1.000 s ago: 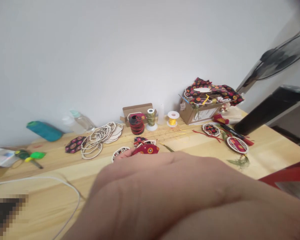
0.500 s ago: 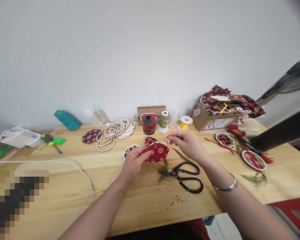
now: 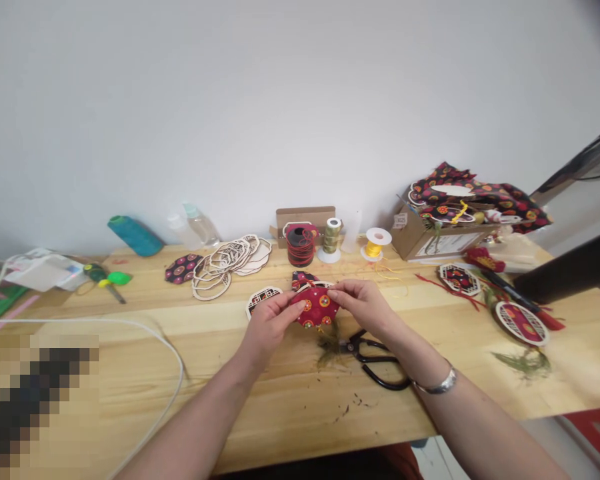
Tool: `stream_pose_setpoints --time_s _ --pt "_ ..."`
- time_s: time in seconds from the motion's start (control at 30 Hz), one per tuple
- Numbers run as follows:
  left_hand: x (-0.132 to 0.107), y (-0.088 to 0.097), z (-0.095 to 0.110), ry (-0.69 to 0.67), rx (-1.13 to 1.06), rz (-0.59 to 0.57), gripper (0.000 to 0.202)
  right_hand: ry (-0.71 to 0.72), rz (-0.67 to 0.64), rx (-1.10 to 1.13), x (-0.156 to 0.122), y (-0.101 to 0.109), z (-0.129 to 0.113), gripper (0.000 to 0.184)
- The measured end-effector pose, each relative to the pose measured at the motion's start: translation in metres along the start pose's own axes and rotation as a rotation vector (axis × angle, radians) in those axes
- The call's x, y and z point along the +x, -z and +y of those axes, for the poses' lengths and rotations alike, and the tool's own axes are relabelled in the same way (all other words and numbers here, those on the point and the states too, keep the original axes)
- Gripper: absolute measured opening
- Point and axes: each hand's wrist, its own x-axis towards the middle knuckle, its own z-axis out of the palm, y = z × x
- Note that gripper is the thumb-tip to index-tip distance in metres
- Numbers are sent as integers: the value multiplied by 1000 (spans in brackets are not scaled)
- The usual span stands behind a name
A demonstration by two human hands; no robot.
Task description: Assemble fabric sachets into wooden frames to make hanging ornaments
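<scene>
My left hand pinches the left side of a dark-red patterned fabric piece, which has bead-like dots and a pale edge along its top. At its upper right corner, the thumb and fingers of my right hand close on the same piece. Whether a needle or thread is between them is too small to tell. Below it, an olive tassel hangs or lies by the blades of black-handled scissors, partly covered by my right forearm. A lattice ornament lies behind my left hand.
Behind stand a red cord spool, an olive thread spool and a yellow spool. Wooden frames lie left of them. A cardboard box of fabric sits right, near finished ornaments. A white cable crosses the left.
My right hand has come down and left from just beyond the fabric piece to its upper right edge. My left hand keeps its hold. The view has shifted slightly.
</scene>
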Motion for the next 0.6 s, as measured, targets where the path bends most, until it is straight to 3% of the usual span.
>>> stream_pose_setpoints --time_s 0.17,0.3,0.43,0.53,0.6 --pt "-1 -2 4 13 70 76 36 59 56 -115 0 4 1 23" --pt "0 -2 8 12 211 54 32 94 86 -194 1 5 2 21" --pt "-1 0 9 -18 218 77 29 117 52 -287 -2 5 -3 32" --pt "-1 1 7 -29 169 95 27 141 77 -523 -9 18 -13 37" --pt "-1 2 6 -44 138 101 25 71 148 -792 -16 37 -18 39"
